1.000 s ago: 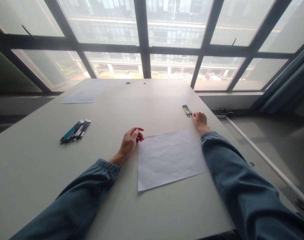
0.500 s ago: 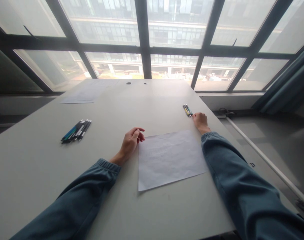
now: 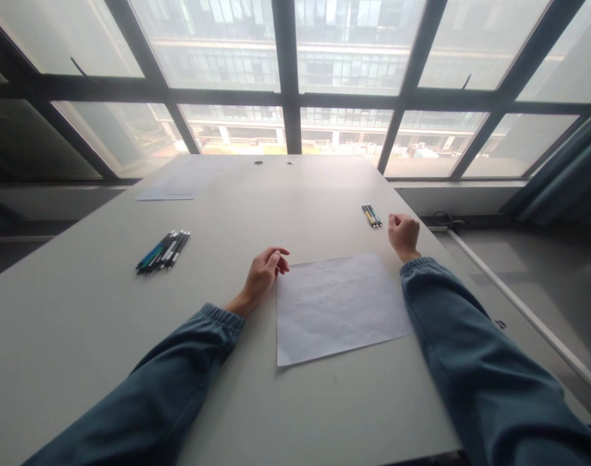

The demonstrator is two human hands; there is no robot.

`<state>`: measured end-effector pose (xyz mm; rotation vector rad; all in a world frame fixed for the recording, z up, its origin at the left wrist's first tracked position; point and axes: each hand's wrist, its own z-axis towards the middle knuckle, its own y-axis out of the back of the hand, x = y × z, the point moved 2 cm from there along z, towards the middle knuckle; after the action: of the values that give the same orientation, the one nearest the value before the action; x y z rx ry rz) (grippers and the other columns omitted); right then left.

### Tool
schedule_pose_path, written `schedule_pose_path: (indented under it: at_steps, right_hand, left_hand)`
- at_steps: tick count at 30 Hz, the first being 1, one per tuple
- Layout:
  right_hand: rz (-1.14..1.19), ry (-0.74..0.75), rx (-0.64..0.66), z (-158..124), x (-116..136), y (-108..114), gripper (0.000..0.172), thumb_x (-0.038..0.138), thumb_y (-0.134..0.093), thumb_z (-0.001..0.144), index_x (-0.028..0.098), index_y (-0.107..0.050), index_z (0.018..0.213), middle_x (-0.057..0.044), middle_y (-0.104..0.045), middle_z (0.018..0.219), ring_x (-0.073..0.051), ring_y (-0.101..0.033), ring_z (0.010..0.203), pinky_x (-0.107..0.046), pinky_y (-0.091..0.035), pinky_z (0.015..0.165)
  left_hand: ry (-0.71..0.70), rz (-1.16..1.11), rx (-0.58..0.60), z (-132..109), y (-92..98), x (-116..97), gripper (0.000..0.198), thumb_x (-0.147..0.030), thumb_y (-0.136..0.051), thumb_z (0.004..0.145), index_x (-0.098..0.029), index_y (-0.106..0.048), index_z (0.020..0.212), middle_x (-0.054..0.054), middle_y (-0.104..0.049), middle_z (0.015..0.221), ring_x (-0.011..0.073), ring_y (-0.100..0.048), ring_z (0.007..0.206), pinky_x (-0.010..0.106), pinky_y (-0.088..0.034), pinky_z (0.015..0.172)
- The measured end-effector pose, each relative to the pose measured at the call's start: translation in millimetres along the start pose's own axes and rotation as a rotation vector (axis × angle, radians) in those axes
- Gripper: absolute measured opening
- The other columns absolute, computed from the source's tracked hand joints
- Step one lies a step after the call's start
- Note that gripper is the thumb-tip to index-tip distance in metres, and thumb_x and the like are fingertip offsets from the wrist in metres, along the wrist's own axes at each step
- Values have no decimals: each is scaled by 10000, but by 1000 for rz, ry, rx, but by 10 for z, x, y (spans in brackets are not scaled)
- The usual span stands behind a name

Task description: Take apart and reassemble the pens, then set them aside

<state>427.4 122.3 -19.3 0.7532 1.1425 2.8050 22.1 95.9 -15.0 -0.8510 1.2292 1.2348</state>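
A white sheet of paper (image 3: 338,304) lies flat on the grey table (image 3: 91,323) between my arms. My left hand (image 3: 265,273) rests on the table at the sheet's upper left corner, fingers loosely curled, nothing in it. My right hand (image 3: 404,234) hovers near the table's right edge, closed in a loose fist, with nothing visible in it. A small group of pens (image 3: 371,215) lies just left of and beyond that hand, apart from it. A larger bundle of pens (image 3: 164,251) lies far to the left.
More white sheets (image 3: 166,189) lie at the table's far left corner. Two small round holes (image 3: 259,162) sit near the far edge by the large window. A curtain (image 3: 557,175) hangs at the right, with a white rail (image 3: 523,310) below the table's right edge.
My right hand has drawn back from the small group of pens, to the right and slightly up. The view has shifted a little. My left hand has stayed put.
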Motion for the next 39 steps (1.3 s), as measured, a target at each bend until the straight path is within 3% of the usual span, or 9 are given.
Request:
schedule_pose_path:
  at_steps: [4, 7, 11, 14, 17, 27, 31, 35, 39]
  right_hand:
    - [172, 91, -38, -144, 261, 75, 345, 359, -507, 949, 167, -693, 731, -100, -697, 724, -211, -555, 655, -330, -387, 670]
    - [336, 212, 45, -289, 549, 128, 357, 374, -525, 955, 178, -677, 698, -65, -667, 683, -188, -547, 628, -317, -404, 659]
    - [550, 444, 363, -559, 956, 187, 351, 349, -573, 948, 180, -659, 652, -20, -615, 632, -142, -495, 581, -287, -402, 625]
    - [643, 595, 666, -820, 1183, 177, 263, 299, -578, 947, 175, -730, 772, -16, -660, 716, -124, -531, 617, -257, -420, 635]
    - [651, 644, 794, -1026, 1305, 145, 174, 220, -602, 910, 185, -770, 934, -11, -668, 753, -114, -551, 631, -239, -427, 642]
    - [533, 679, 819, -1148, 1357, 114, 183, 193, -614, 876, 219, -781, 946, -18, -663, 784, -122, -570, 656, -240, -419, 649]
    - [533, 663, 828, -1177, 1334, 46, 183, 209, -613, 868, 223, -780, 942, -20, -680, 786, -126, -568, 643, -247, -424, 642]
    - [525, 660, 832, -1192, 1322, 38, 197, 232, -595, 876, 221, -777, 951, -28, -691, 790, -135, -571, 636, -257, -427, 630]
    - [509, 665, 819, -1194, 1319, 51, 214, 288, -577, 896, 228, -777, 944, -36, -699, 788, -148, -576, 630, -273, -442, 627]
  left_hand:
    - [-23, 61, 34, 2, 3, 11, 302, -365, -473, 922, -140, -669, 964, 14, -638, 641, 134, -556, 575, 249, -396, 557]
    - [-33, 127, 68, 8, 3, 36, 304, -356, -458, 922, -145, -673, 963, 10, -646, 643, 137, -571, 586, 255, -422, 585]
    - [-31, 220, 83, 20, 15, 71, 301, -348, -454, 913, -153, -680, 946, 14, -665, 655, 146, -598, 608, 263, -447, 615]
    - [-25, 259, 59, 24, 32, 80, 301, -347, -452, 909, -160, -686, 939, 14, -671, 663, 149, -612, 624, 261, -455, 621]
    - [-23, 287, 36, 18, 42, 69, 301, -342, -448, 908, -164, -690, 931, 16, -678, 676, 151, -625, 641, 258, -459, 627]
    - [-62, 313, 49, -47, 31, 16, 281, -288, -435, 909, -165, -688, 924, 11, -683, 683, 145, -642, 662, 247, -480, 663]
    - [-115, 413, 40, -21, 127, 43, 288, -284, -433, 934, -177, -700, 953, 5, -703, 718, 141, -645, 676, 248, -475, 690]
    - [-178, 582, -78, 97, 408, 55, 285, -240, -429, 949, -200, -709, 982, 13, -723, 764, 166, -657, 723, 274, -465, 730]
    - [-173, 800, -287, 266, 879, 45, 241, -242, -496, 940, -199, -700, 1061, 65, -726, 881, 225, -649, 840, 326, -464, 825]
